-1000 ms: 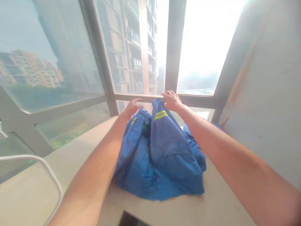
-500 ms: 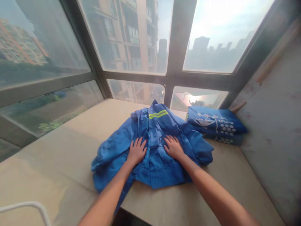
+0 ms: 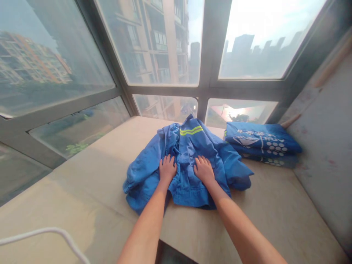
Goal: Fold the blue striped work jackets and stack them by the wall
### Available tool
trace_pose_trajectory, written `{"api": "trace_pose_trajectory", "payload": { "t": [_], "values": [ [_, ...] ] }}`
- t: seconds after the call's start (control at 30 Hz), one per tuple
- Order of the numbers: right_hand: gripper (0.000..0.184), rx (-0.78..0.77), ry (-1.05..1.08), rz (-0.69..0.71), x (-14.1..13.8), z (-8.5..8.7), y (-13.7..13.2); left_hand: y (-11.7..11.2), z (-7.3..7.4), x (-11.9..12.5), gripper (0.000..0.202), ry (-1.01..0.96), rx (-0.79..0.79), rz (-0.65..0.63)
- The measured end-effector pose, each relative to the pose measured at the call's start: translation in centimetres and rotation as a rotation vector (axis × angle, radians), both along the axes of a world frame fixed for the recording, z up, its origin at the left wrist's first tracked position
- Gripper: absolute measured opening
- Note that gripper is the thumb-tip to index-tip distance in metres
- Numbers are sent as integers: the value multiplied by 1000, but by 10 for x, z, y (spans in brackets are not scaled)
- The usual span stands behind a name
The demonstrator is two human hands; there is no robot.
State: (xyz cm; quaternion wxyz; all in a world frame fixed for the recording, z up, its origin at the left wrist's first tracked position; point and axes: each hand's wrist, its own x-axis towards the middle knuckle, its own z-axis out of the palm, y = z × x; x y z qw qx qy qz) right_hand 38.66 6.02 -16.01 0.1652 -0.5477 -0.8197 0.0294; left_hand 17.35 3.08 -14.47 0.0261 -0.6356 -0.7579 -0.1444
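Observation:
A blue jacket [image 3: 189, 187] with a yellow-green and grey stripe across its chest lies front up, rumpled, its collar pointing at the window. My left hand [image 3: 168, 169] presses palm down on the front panel left of the button line. On the right panel, near a chest pocket, rests my right hand [image 3: 204, 169], also palm down. The fingers of both hands point away from me and lie on the cloth, bent a little. Folds bunch up around the fingertips. Both sleeves spread out to the sides.
Folded blue garments [image 3: 264, 141] with white printing are stacked at the right, by the wall [image 3: 327, 161]. A white cable [image 3: 59, 231] curves across the pale wooden surface [image 3: 104, 176] at lower left. Window frames [image 3: 165, 91] border the back and left side. A dark gap [image 3: 173, 253] shows at the front edge.
The jacket's lower hem has moved away from me and the cloth is more bunched. Both hands stay on it, their fingers more bent. The view has shifted slightly left.

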Motion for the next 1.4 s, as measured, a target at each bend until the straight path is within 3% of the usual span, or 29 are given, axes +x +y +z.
{"api": "trace_pose_trajectory", "payload": {
  "t": [0.17, 0.27, 0.4, 0.57, 0.7, 0.8, 0.9, 1.03, 1.13, 1.2, 1.3, 1.4],
  "values": [
    [39, 24, 60, 30, -9, -4, -22, -7, 0, -1, 46, -35, 71, 283],
    [39, 20, 129, 76, -4, -7, -31, -12, -1, -5, 47, -54, 99, 349],
    [38, 0, 213, 105, 10, -13, -45, -18, 0, -14, 44, -69, 122, 321],
    [35, 11, 323, 191, 46, -19, -60, -22, 3, -35, 41, -105, 137, 322],
    [33, 27, 418, 159, 68, 1, -77, -14, 13, -54, 39, -165, 103, 265],
    [35, 61, 471, 124, 63, 25, -114, -16, 29, -66, 37, -213, 67, 122],
    [40, 22, 454, 273, 49, 36, -169, -52, 39, -72, 42, -228, 77, -7],
    [63, -103, 315, 426, 38, 18, -223, -148, 21, -73, 46, -116, 105, -198],
    [67, -119, 256, 437, 37, 1, -232, -219, -2, -74, 58, 99, 85, -228],
    [62, -98, 254, 424, 37, -5, -230, -253, -12, -75, 70, 181, 45, -267],
    [52, -56, 271, 396, 36, -7, -227, -282, -16, -73, 92, 202, -30, -318],
    [46, -32, 287, 384, 36, -6, -227, -294, -10, -73, 79, 179, -50, -357]
  ]
}}
